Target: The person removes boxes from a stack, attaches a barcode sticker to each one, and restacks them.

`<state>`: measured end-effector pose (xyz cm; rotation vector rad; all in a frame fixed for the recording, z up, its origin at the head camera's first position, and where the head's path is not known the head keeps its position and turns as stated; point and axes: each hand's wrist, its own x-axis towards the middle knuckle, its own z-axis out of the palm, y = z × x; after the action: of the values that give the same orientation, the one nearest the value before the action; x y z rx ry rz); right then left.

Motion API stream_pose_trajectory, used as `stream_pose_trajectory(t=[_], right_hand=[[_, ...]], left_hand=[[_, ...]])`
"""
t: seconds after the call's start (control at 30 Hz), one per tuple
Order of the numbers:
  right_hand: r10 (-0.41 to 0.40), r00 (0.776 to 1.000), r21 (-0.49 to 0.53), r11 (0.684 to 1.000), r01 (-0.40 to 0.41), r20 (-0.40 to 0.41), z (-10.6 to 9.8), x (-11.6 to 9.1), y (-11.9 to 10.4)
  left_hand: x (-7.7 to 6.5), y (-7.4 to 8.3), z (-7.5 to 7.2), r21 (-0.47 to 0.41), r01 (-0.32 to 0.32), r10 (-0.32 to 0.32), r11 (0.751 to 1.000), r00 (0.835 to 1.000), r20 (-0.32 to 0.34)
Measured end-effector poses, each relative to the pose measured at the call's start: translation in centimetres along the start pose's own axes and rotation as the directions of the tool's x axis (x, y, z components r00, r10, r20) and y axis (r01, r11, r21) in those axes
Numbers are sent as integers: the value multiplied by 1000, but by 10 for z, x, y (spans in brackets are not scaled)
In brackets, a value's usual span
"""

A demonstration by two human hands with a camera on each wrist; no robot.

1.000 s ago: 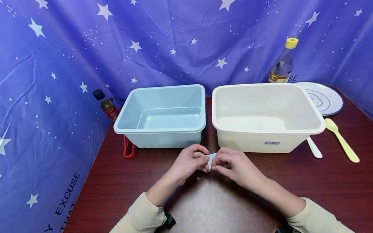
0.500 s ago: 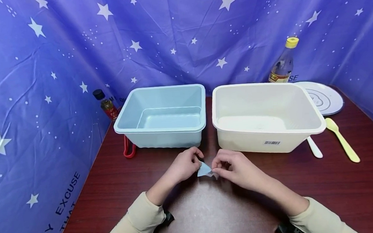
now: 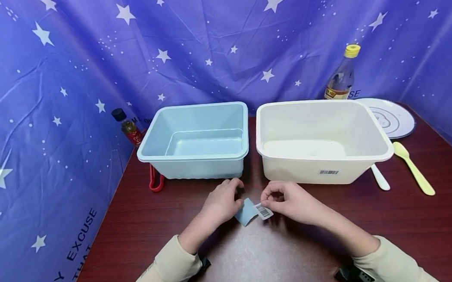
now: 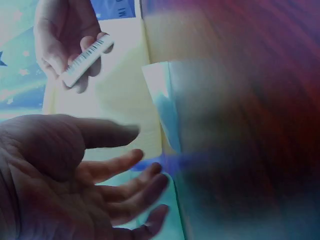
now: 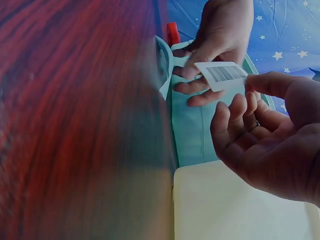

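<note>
My right hand [image 3: 292,202] pinches a white barcode sticker [image 3: 264,212] by its edge between thumb and fingertips. The printed bars show in both wrist views, including on the sticker [image 5: 224,76] in the right wrist view. A small light-blue piece of paper [image 3: 246,212], slightly curled, is at the table just left of the sticker. In the left wrist view that paper [image 4: 165,102] appears apart from the fingers. Beside it is my left hand [image 3: 220,201], its fingers spread and relaxed, holding nothing.
A light-blue basin [image 3: 196,168] and a cream basin [image 3: 290,172] stand behind the hands. A red-handled item [image 3: 156,184] and a small bottle [image 3: 132,131] are at left. Rightward are a yellow-capped bottle [image 3: 340,82], a plate [image 3: 399,119], a yellow spoon [image 3: 416,172] and a white utensil [image 3: 380,179].
The blue paper has come away from the left fingers and lies lower. The barcode sticker now shows in the right fingers. The left hand has drawn slightly left and its fingers have loosened.
</note>
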<state>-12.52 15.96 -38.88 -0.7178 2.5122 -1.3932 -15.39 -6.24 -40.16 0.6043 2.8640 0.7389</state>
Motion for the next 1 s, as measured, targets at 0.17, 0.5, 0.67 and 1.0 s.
stream_pose_trajectory(t=[0.17, 0.5, 0.67, 1.0], right_hand=[[42, 999, -12, 999, -42, -4, -2, 1, 2], [65, 997, -8, 998, -65, -30, -4, 0, 2], [80, 988, -27, 996, -84, -134, -3, 2, 0], [191, 938, 21, 981, -194, -290, -5, 2, -1]], left_hand=[[-2, 10, -8, -201, -121, 120, 972, 993, -18], [-6, 21, -11, -342, -165, 187, 925, 982, 35], [-6, 20, -12, -385, -126, 128, 914, 992, -21], [-2, 14, -18, -633, -5, -122, 774, 980, -157]])
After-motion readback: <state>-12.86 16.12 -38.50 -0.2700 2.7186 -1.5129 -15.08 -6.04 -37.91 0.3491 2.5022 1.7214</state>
